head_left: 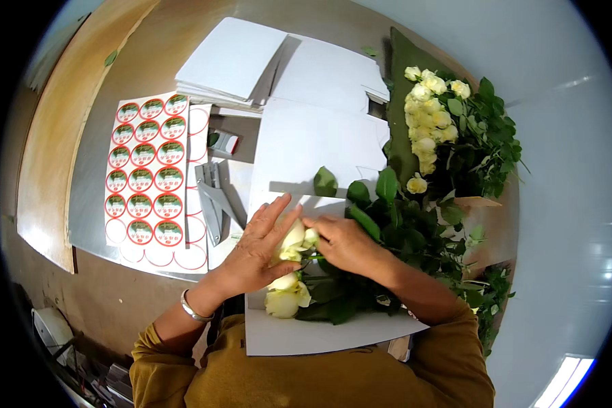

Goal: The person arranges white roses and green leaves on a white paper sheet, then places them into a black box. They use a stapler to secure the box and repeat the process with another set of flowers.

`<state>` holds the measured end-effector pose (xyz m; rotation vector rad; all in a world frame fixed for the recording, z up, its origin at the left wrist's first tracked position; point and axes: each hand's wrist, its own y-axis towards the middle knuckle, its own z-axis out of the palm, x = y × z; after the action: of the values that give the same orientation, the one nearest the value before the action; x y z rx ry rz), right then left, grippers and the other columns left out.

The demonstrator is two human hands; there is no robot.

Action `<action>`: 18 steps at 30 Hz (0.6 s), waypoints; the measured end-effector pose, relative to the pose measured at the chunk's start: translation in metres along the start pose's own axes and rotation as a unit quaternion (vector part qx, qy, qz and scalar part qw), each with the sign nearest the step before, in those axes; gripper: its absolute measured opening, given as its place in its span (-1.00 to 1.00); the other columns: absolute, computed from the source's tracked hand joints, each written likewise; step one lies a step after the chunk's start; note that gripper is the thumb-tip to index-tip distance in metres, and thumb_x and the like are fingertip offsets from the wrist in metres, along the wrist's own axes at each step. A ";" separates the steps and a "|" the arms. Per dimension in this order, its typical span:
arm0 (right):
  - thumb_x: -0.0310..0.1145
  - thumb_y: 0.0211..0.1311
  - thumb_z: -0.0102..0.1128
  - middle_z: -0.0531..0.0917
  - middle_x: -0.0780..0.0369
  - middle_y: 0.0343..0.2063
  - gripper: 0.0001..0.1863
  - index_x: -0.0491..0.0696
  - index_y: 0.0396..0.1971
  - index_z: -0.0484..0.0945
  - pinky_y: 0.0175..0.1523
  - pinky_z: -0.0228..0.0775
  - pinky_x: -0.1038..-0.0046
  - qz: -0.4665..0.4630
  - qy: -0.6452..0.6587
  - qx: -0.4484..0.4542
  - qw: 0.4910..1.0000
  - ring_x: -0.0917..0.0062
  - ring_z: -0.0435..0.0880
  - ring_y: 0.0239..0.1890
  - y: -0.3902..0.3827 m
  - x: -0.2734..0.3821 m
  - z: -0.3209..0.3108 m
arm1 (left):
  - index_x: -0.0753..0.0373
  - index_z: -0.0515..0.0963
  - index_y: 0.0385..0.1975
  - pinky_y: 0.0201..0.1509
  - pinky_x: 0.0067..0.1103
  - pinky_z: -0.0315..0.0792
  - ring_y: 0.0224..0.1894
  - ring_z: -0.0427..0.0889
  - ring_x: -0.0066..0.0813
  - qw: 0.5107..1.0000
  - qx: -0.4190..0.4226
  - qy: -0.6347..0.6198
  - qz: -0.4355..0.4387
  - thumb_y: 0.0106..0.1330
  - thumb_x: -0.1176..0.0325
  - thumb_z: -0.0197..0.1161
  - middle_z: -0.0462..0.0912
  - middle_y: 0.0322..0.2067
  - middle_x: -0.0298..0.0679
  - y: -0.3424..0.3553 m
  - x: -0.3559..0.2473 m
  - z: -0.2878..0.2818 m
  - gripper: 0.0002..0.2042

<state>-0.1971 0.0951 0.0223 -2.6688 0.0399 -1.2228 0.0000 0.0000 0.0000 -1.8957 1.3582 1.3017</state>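
My grey table (87,194) carries sticker sheets (140,179) at the frame's left, stacked white cards (231,58) at upper centre, spread white cardboard (319,143) through the middle and a green mat (402,115) at upper right.

sheet of round stickers (140,179), grey stapler (212,216), wooden board (56,146), pale wall (568,183)

Lettered round labels (143,154) on sheet (115,231)

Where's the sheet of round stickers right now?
In the head view, the sticker sheet lies on the left part of the table, just left of the grey stapler.
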 end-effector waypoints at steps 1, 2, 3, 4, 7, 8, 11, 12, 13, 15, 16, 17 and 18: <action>-0.61 0.07 0.05 0.55 -0.05 -0.21 -0.53 -0.18 0.07 0.41 -0.14 0.43 0.25 -0.006 0.011 -0.006 1.000 0.05 0.56 -0.17 0.000 0.001 0.001 | 0.12 0.18 0.30 0.41 -0.20 -0.10 0.37 0.04 -0.06 0.999 0.014 0.030 0.025 0.08 0.30 0.39 -0.03 0.35 -0.04 0.003 0.002 -0.003 -0.26; -0.57 0.05 0.11 0.57 0.01 -0.27 -0.60 -0.14 -0.03 0.46 -0.20 0.45 0.28 -0.019 -0.018 -0.006 1.000 0.09 0.58 -0.22 0.001 -0.001 0.000 | 0.13 0.25 0.26 0.41 -0.20 -0.10 0.37 0.05 -0.10 0.998 0.045 0.040 0.023 0.08 0.31 0.38 0.04 0.33 -0.05 0.005 0.001 -0.008 -0.31; -0.53 0.11 0.13 0.59 0.03 -0.25 -0.64 -0.13 -0.03 0.48 -0.18 0.47 0.32 0.000 -0.014 0.036 0.999 0.17 0.61 -0.22 0.001 -0.004 -0.017 | 0.16 0.28 0.23 0.41 -0.20 -0.09 0.34 0.13 -0.13 0.997 0.065 0.046 -0.002 0.06 0.31 0.39 0.21 0.26 -0.06 0.016 -0.006 -0.007 -0.32; -0.49 0.15 0.14 0.60 0.04 -0.22 -0.66 -0.13 -0.03 0.50 -0.17 0.47 0.35 -0.009 0.008 0.027 1.000 0.22 0.62 -0.23 0.001 -0.007 -0.030 | 0.18 0.30 0.21 0.41 -0.20 -0.08 0.31 0.19 -0.13 0.996 0.074 0.045 -0.008 0.05 0.31 0.39 0.28 0.21 -0.08 0.017 -0.007 -0.010 -0.34; -0.38 0.24 0.14 0.64 0.14 -0.19 -0.68 -0.13 -0.02 0.52 -0.18 0.48 0.48 -0.016 -0.010 -0.087 0.996 0.49 0.63 -0.27 0.009 -0.045 -0.108 | 0.23 0.35 0.14 0.40 -0.19 -0.04 0.19 0.36 -0.14 0.997 0.062 0.041 -0.019 0.01 0.31 0.41 0.42 0.08 -0.10 0.015 -0.014 -0.014 -0.37; -0.39 0.27 0.07 0.66 0.18 -0.21 -0.70 -0.12 -0.02 0.53 -0.19 0.48 0.49 -0.015 -0.089 -0.144 0.986 0.53 0.61 -0.27 0.023 -0.061 -0.156 | 0.22 0.37 0.13 0.39 -0.19 -0.03 0.15 0.40 -0.14 0.998 0.047 0.044 -0.028 -0.01 0.32 0.41 0.43 0.06 -0.10 0.014 -0.016 -0.013 -0.38; -0.47 0.26 -0.03 0.57 0.12 -0.01 -0.64 -0.11 0.05 0.47 0.01 0.47 0.35 0.201 -0.209 -0.316 0.903 0.31 0.58 -0.02 0.041 -0.110 -0.291 | 0.27 0.45 0.04 0.38 -0.19 -0.01 0.13 0.43 -0.12 0.999 0.013 0.023 -0.039 0.07 0.27 0.36 0.48 0.03 -0.07 0.018 -0.023 -0.012 -0.49; -0.52 0.22 -0.03 0.51 0.11 0.06 -0.57 -0.07 0.13 0.38 0.08 0.44 0.30 0.234 -0.240 -0.351 0.874 0.27 0.53 0.04 0.037 -0.152 -0.330 | 0.30 0.48 0.00 0.38 -0.19 -0.01 0.12 0.44 -0.11 0.999 0.005 0.009 -0.047 0.14 0.24 0.30 0.51 0.00 -0.06 0.024 -0.024 -0.009 -0.56; -0.58 0.19 -0.02 0.46 0.11 0.12 -0.46 -0.03 0.21 0.29 0.15 0.41 0.26 0.264 -0.267 -0.383 0.844 0.23 0.48 0.11 0.038 -0.192 -0.351 | 0.27 0.50 -0.01 0.38 -0.20 -0.01 0.11 0.45 -0.13 0.998 -0.010 -0.004 -0.054 0.19 0.29 0.26 0.52 -0.01 -0.08 0.025 -0.020 -0.005 -0.62; -0.65 0.12 0.00 0.35 0.12 0.20 -0.33 0.01 0.28 0.15 0.16 0.38 0.22 0.343 -0.232 -0.360 0.836 0.22 0.40 0.17 0.060 -0.211 -0.358 | 0.24 0.51 -0.02 0.37 -0.20 -0.01 0.11 0.46 -0.14 0.996 -0.029 0.017 -0.078 0.21 0.36 0.24 0.53 -0.02 -0.12 0.017 -0.013 0.002 -0.67; -0.68 0.08 0.00 0.29 0.13 0.25 -0.25 0.04 0.32 0.08 0.17 0.37 0.21 0.386 -0.214 -0.348 0.827 0.22 0.37 0.20 0.064 -0.220 -0.359 | 0.21 0.52 -0.03 0.37 -0.19 -0.02 0.11 0.46 -0.16 0.995 -0.038 0.015 -0.089 0.21 0.40 0.23 0.54 -0.02 -0.15 0.016 -0.016 0.002 -0.69; -0.66 0.08 0.05 0.28 0.12 0.24 -0.25 0.04 0.31 0.08 0.16 0.38 0.19 0.374 -0.232 -0.346 0.829 0.20 0.37 0.19 0.063 -0.234 -0.358 | 0.21 0.53 -0.04 0.37 -0.19 -0.03 0.11 0.46 -0.16 0.995 -0.040 0.019 -0.089 0.20 0.39 0.24 0.54 -0.03 -0.16 0.017 -0.015 0.003 -0.69; -0.64 0.08 0.11 0.28 0.11 0.22 -0.25 0.04 0.30 0.09 0.14 0.39 0.16 0.363 -0.252 -0.342 0.829 0.18 0.37 0.18 0.060 -0.240 -0.351 | 0.21 0.53 -0.04 0.37 -0.19 -0.03 0.11 0.46 -0.16 0.995 -0.042 0.020 -0.089 0.20 0.39 0.24 0.54 -0.03 -0.16 0.015 -0.015 0.005 -0.69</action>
<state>-0.6145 0.0016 0.0547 -2.9110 1.4968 -0.2424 -0.0162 0.0047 0.0130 -2.0574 1.1399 1.2557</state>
